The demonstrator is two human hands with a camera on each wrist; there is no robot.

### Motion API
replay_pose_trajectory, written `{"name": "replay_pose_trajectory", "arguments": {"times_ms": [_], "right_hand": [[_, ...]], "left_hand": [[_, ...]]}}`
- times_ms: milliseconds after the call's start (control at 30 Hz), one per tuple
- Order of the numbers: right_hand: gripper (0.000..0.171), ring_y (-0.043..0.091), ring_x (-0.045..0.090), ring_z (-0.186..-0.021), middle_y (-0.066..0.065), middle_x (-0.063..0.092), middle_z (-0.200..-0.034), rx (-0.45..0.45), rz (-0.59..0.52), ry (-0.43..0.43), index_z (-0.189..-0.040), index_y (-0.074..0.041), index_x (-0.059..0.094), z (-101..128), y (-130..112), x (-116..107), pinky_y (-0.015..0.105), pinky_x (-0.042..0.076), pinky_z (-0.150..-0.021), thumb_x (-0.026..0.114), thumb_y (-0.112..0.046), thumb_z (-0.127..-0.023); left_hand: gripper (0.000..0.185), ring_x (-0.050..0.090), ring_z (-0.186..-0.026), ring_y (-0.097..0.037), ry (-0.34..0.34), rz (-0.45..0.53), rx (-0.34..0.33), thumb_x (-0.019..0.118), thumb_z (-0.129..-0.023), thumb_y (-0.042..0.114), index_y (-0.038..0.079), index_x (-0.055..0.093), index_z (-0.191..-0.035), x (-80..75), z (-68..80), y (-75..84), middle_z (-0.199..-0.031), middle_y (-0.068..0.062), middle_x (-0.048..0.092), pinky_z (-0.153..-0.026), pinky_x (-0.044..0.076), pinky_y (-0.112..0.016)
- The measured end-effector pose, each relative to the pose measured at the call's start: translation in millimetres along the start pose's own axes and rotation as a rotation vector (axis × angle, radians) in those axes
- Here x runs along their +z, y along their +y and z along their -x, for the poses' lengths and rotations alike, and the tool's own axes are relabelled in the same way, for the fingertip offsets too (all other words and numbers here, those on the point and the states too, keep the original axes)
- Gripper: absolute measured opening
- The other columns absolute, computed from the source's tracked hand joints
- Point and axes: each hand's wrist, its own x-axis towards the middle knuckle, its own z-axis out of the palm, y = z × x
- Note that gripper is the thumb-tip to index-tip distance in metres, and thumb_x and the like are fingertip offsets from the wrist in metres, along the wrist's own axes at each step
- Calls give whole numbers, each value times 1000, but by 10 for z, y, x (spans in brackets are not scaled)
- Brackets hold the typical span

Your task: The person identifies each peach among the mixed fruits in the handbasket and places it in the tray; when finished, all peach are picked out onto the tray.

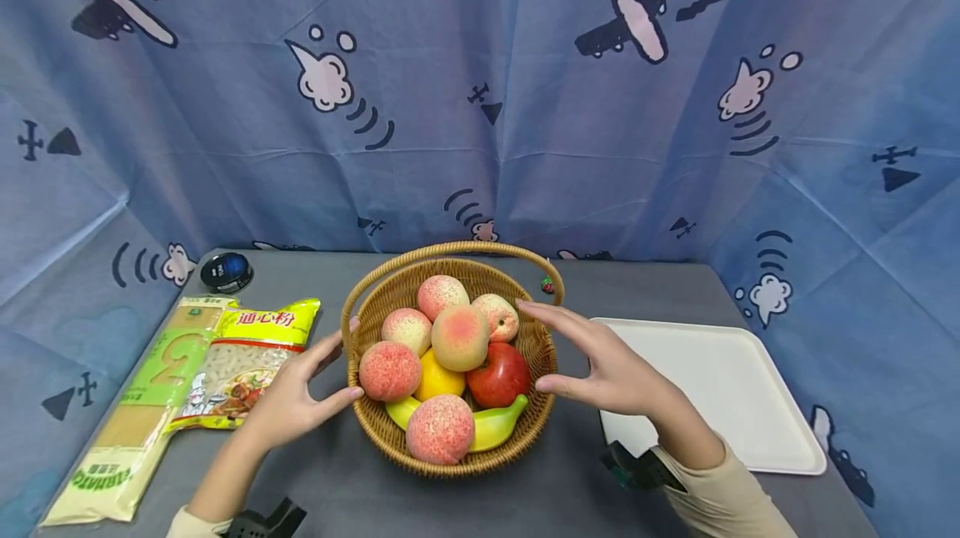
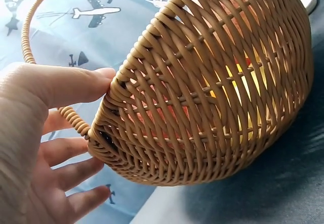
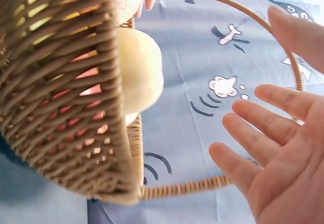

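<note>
Wicker fills the middle of the grey table (image 1: 570, 488): a round woven basket (image 1: 450, 450) with a hoop handle (image 1: 450, 250), standing between 2 bare hands. The left hand (image 1: 292, 396) sits at the basket's left side, fingers spread and fairly straight, thumb tip touching the rim in the left wrist view and the other fingers just beside the weave; it grips nothing. The right hand (image 1: 607, 367) is at the right side, palm facing the basket, fingers extended and apart, close to the rim without a clear touch, and it holds nothing either. Inside the basket lie 6 peaches, the nearest (image 1: 440, 429) at the front, with a banana (image 1: 495, 429) beneath it, a red apple (image 1: 498, 375) and a yellow fruit (image 1: 438, 379) behind. Left of the basket lie a yellow bag of pasta (image 1: 247, 359) and a long green-and-cream packet (image 1: 142, 404). To the right sits a white tray (image 1: 720, 388). Farther back a small dark round tin (image 1: 227, 273) rests near the blue airplane-print cloth (image 1: 480, 87), and a tiny red thing (image 1: 547, 284) lies behind the handle.
</note>
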Motion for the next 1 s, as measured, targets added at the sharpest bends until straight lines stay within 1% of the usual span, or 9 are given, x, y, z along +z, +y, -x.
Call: {"name": "replay_pose_trajectory", "arguments": {"times_ms": [133, 267, 367, 467, 533, 633, 733, 867, 1000], "right_hand": [[72, 22, 47, -129, 5, 45, -145, -21, -18, -41, -146, -17, 38, -208, 19, 28, 50, 43, -103, 73, -24, -83], [71, 23, 47, -129, 5, 44, -146, -18, -50, -85, -145, -17, 39, -400, 22, 70, 47, 45, -103, 72, -28, -84], [69, 22, 46, -129, 6, 44, -146, -18, -93, -119, -144, -14, 40, -535, 27, 118, 44, 45, -103, 72, -27, -84], [67, 22, 45, -130, 10, 45, -145, -10, -144, -155, -143, -10, 41, -653, 28, 169, 45, 44, -104, 71, -26, -85], [67, 23, 43, -132, 11, 45, -145, 5, -175, -181, -143, -7, 41, -720, 34, 202, 47, 42, -106, 71, -24, -86], [67, 26, 42, -133, 13, 44, -145, 29, -193, -225, -143, -4, 39, -812, 49, 240, 49, 40, -107, 70, -23, -86], [68, 27, 41, -133, 12, 43, -146, 54, -169, -263, -144, -5, 38, -893, 68, 261, 48, 38, -109, 70, -23, -87], [68, 27, 38, -135, 11, 43, -147, 83, -157, -304, -144, -6, 38, -966, 84, 268, 47, 34, -112, 70, -25, -86], [68, 27, 37, -136, 12, 43, -146, 129, -192, -327, -143, -4, 39, -988, 119, 287, 48, 33, -112, 70, -24, -86]], "left_hand": [[71, 54, -119, -33, -6, 16, -16, 76, -79, 12, -1, 42, -140, 7, 5, -11, -140, -18, 50, -93, 50, -44], [72, 55, -118, -32, -1, 22, -9, 76, -79, 11, 0, 42, -141, 11, 8, -21, -140, -18, 49, -94, 51, -40], [73, 54, -119, -31, 6, 38, 14, 75, -79, 8, 2, 40, -143, 9, 14, -32, -141, -19, 48, -97, 49, -29], [74, 52, -122, -28, 9, 59, 29, 75, -80, 7, 4, 39, -144, 3, 21, -35, -142, -20, 46, -99, 44, -18], [74, 51, -124, -27, 7, 69, 35, 74, -80, 6, 3, 38, -144, 1, 22, -31, -142, -20, 46, -99, 41, -14], [74, 51, -124, -29, 4, 66, 29, 75, -80, 8, 4, 38, -144, -2, 19, -18, -143, -19, 45, -99, 40, -14], [74, 51, -124, -30, 0, 54, 16, 75, -80, 10, 5, 38, -145, -3, 18, -10, -144, -16, 45, -99, 41, -14], [73, 47, -128, -20, -3, 57, 16, 74, -81, 10, 4, 38, -144, 2, 20, -14, -146, -16, 43, -99, 40, -14], [72, 43, -130, -8, -3, 70, 24, 74, -81, 9, 2, 39, -144, 13, 28, -13, -145, -19, 42, -100, 40, -15]]}}
